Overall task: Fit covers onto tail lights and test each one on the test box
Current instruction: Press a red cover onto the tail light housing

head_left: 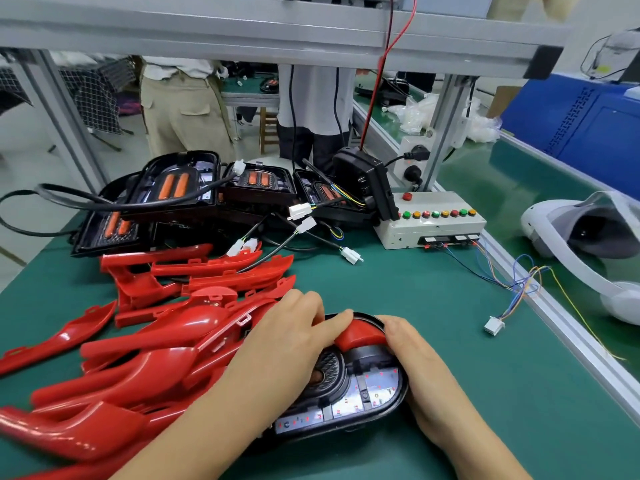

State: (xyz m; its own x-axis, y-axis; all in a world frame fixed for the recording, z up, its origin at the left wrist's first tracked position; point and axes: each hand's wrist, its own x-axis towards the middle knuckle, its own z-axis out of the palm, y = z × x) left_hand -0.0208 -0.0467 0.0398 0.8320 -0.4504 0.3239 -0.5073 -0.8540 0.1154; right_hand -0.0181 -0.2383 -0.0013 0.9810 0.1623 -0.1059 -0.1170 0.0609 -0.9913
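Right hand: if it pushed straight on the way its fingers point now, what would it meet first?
The red cover on the tail light: the right hand points up and left, with its fingertips at the cover's edge. Just beyond are the fingers of the left hand, though depth is hard to judge.

Glossy red plastic covers [145, 372]; matt green mat [433, 306]; aluminium frame [277, 32].

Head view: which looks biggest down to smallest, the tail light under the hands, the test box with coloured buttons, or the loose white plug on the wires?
1. tail light, though it is nearest the camera, which flatters it
2. test box
3. white plug
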